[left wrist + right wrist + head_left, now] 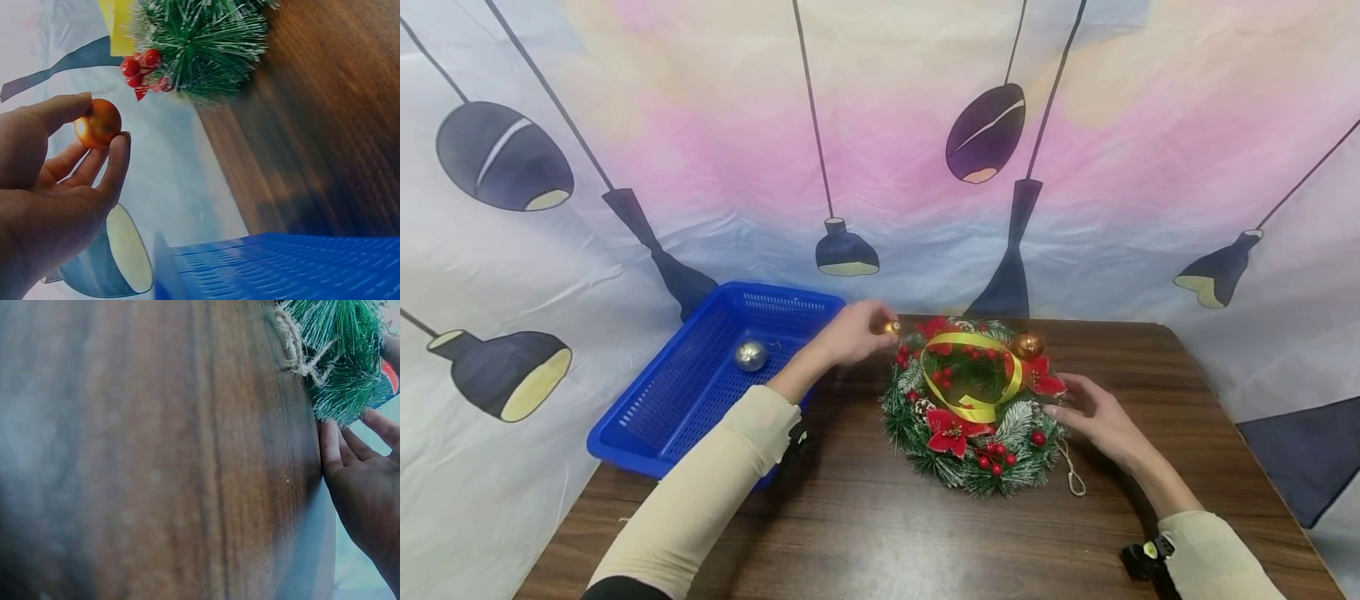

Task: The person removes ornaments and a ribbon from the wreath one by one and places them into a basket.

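Beside the wreath (1018,425) on the table (865,533), the left hand (852,333) is pinching a copper ball (100,125) — thumb against fingertips; the right hand (1103,419) is touching the wreath's right edge, fingers loosely extended.

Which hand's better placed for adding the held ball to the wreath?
Left, probably: the left hand pinches the orange ball beside the wreath; the right hand, at the wreath's right edge, holds no ball.

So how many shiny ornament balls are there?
3. The silvery ball lies in the blue basket, the copper ball is at the wreath's far edge, and the left hand pinches the orange ball. Greenery could hide more.
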The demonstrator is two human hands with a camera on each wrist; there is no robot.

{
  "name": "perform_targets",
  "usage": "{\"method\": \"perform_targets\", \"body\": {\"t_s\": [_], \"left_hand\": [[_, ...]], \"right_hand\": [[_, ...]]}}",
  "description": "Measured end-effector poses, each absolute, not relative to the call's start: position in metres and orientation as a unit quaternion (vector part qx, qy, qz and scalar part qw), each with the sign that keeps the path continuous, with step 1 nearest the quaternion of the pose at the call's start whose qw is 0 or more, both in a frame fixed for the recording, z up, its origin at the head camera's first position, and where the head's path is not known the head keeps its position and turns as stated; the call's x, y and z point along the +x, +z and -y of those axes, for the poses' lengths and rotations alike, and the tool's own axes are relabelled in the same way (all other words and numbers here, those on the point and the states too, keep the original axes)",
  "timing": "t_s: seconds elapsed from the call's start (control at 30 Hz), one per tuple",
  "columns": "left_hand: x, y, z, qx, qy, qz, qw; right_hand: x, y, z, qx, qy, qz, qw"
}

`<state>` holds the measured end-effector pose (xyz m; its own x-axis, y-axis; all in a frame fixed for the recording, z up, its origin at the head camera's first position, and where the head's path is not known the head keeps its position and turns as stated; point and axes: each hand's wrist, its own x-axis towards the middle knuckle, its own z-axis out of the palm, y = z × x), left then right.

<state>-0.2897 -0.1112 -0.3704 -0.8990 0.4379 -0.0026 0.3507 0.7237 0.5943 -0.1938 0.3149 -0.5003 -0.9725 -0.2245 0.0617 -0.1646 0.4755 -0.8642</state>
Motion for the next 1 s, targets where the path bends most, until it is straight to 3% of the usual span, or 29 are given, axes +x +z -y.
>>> {"method": "perform_targets", "body": {"t_s": [0.6, 1.0], "left_hand": [[-0.278, -0.334, 0.120, 0.225, 0.389, -0.892, 0.038], [-0.276, -0.308, 0.148, 0.183, 0.410, -0.893, 0.004]], "right_hand": [[-0.192, -0.499, -0.315, -0.111, -0.492, -0.863, 0.033], [-0.192, -0.499, -0.315, -0.111, -0.494, -0.861, 0.033]]}}
